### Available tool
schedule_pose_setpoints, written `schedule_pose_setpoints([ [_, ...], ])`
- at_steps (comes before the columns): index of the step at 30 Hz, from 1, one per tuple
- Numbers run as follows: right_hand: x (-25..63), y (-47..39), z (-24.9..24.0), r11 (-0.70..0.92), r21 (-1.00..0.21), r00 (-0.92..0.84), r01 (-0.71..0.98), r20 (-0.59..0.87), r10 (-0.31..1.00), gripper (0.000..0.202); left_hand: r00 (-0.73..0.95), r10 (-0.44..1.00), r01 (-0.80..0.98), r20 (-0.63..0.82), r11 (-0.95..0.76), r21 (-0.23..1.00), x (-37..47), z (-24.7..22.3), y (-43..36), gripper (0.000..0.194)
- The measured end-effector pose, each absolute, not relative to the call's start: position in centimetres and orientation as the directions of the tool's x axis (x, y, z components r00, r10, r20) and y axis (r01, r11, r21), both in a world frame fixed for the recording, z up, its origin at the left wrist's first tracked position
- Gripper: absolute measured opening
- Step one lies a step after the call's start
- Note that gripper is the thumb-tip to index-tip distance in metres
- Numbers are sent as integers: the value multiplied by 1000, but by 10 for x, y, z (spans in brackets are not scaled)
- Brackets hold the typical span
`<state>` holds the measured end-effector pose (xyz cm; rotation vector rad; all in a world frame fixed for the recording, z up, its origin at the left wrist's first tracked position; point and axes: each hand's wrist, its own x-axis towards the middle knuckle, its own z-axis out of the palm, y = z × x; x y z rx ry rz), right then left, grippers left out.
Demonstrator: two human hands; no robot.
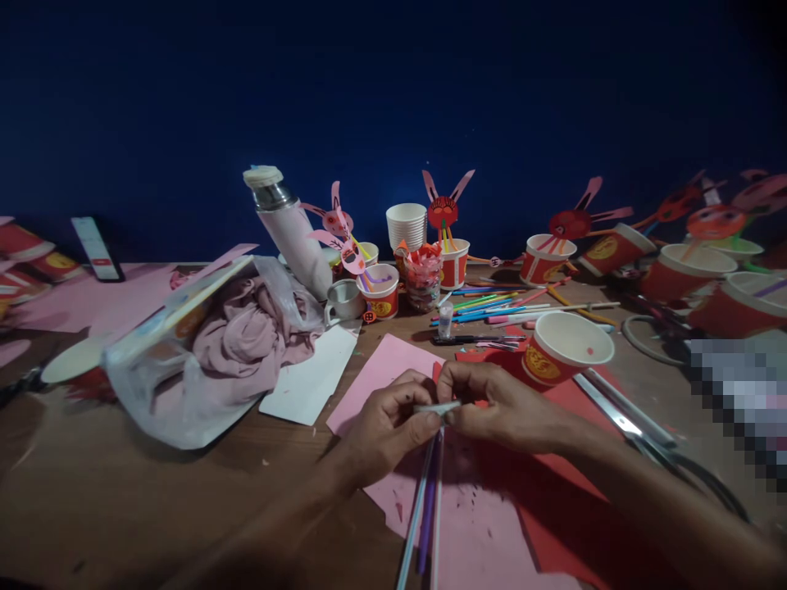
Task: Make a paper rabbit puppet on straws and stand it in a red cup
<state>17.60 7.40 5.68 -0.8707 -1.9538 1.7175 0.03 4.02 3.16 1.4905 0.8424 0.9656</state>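
Observation:
Above the pink paper (467, 516), the fingers of my left hand (399, 422) and my right hand (501, 406) meet. Both are closed on a small greyish-white strip (438, 407), pinched between thumbs and fingertips; what it is exactly cannot be made out. A narrow red piece (438, 370) stands up just behind the fingers. Below the hands, thin straw-like sticks, one purple (428, 516) and others whitish, run toward me; whether the fingers also hold their far ends is hidden. A red-and-white paper cup (569, 348) stands beyond my right hand.
Scissors (620, 418) lie right of the red paper (566, 524). Several cups bear rabbit-like paper figures (443, 211) along the back. Pens and coloured sticks (492, 307) lie before them. Left are a plastic bag with mauve cloth (239, 328), a metal mug (344, 301) and a leaning thermos (295, 238).

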Motion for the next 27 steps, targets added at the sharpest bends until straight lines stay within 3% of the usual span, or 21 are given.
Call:
schedule_pose_setpoints([
  [5, 180, 75, 64, 9, -991, -769, 133, -97, 632, 10, 459, 888, -164, 5, 79, 983, -1, 30, 38, 22],
  [8, 183, 78, 67, -3, -999, -798, 46, -38, 602, 8, 465, 885, -229, 4, 115, 967, -4, 28, 39, 20],
  [13, 181, 80, 65, -6, -1000, -785, 15, -16, 619, 10, 488, 872, -233, 17, 112, 966, -5, 27, 41, 17],
  [20, 177, 74, 61, 188, -952, -701, 241, -37, 712, 7, 420, 904, -97, 81, -44, 994, -1, 26, 43, 26],
  [27, 179, 75, 62, 103, -989, -760, 105, -13, 650, 5, 438, 893, -75, 107, -83, 994, -2, 18, 43, 24],
])
